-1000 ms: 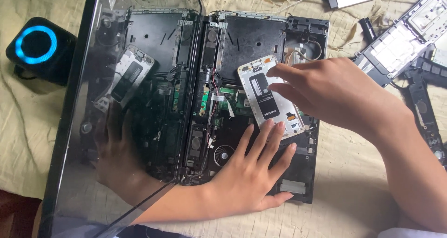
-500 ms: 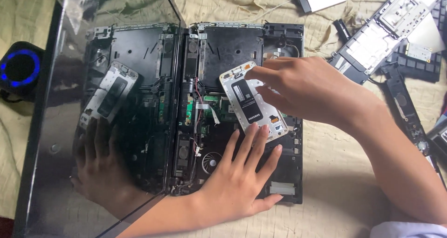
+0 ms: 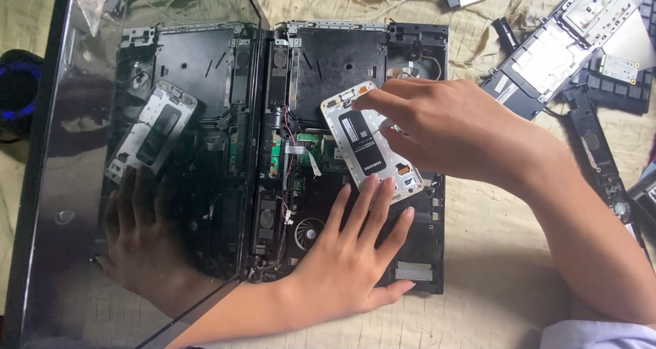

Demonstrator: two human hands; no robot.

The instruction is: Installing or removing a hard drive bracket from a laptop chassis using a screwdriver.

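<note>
The right hand (image 3: 451,127) pinches the far end of a silver metal plate (image 3: 369,144), tilted over the open laptop base (image 3: 342,69). Just near of it, the left hand (image 3: 348,253) lies flat with fingers spread, its fingertips touching the plate's near edge.

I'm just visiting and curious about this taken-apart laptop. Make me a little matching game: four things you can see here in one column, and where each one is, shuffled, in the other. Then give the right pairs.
Things:
1. silver plate
2. left hand
3. round fan
4. glossy screen

Places:
A. pressed flat on the open laptop base, fingers spread
B. standing along the left side, mirroring the parts
C. tilted over the base, held at its upper end by the right hand
D. set in the base, just beside the left hand's fingers

Pairs: 1-C, 2-A, 3-D, 4-B
</note>
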